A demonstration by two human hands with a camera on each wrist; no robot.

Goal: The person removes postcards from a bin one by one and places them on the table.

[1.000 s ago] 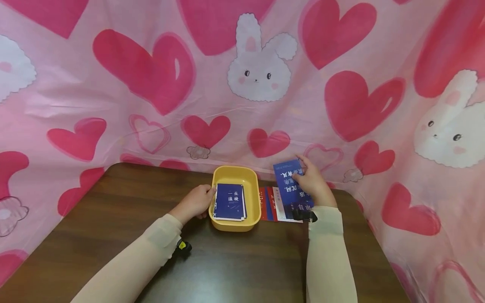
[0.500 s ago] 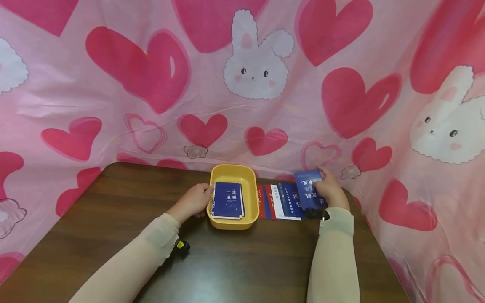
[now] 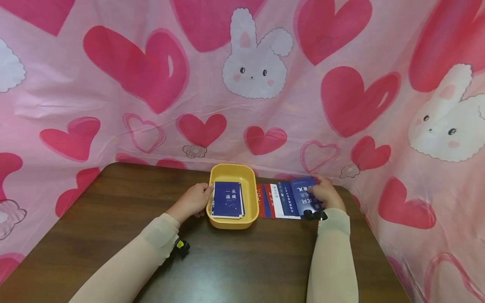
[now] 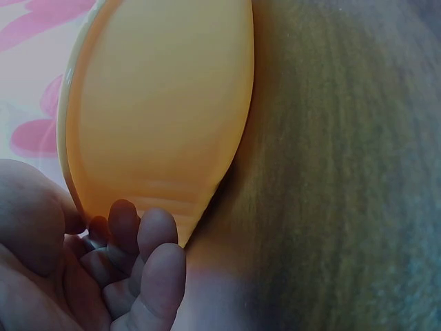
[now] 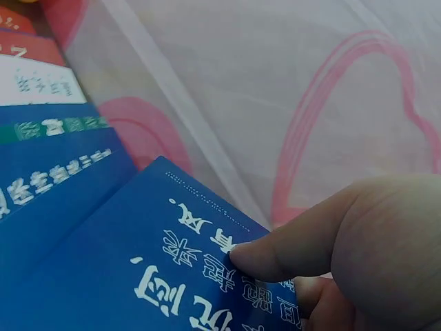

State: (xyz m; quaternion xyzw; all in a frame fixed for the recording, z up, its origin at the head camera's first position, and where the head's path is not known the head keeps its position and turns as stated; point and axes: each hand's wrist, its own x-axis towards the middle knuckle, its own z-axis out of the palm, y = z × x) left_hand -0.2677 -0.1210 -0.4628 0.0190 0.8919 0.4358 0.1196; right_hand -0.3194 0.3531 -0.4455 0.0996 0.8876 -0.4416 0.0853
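My left hand point(image 3: 194, 200) grips the left side of a yellow plastic basket point(image 3: 232, 225), thumb at the rim and fingers against its outer wall point(image 4: 162, 103). Inside the basket lies a stack of cards, a blue card point(image 3: 226, 208) with white characters on top. My right hand point(image 3: 329, 194) pinches a blue card point(image 3: 300, 189) by its right edge, thumb point(image 5: 265, 256) on the printed face. This card is at the right end of an overlapping row and covers part of the blue card point(image 5: 62, 165) beside it. My wrist camera hides its lower right corner.
Between basket and held card, the row includes a red card point(image 3: 259, 202) and a white card point(image 3: 278, 200). A brown wooden table point(image 3: 242, 261) carries everything. Behind it hangs a pink curtain point(image 3: 212, 101) with hearts and rabbits, close to the table's back edge.
My right hand has carried the blue card to the right and lowered it to the row's right end, uncovering blue cards beneath. My left hand has kept its grip on the basket.
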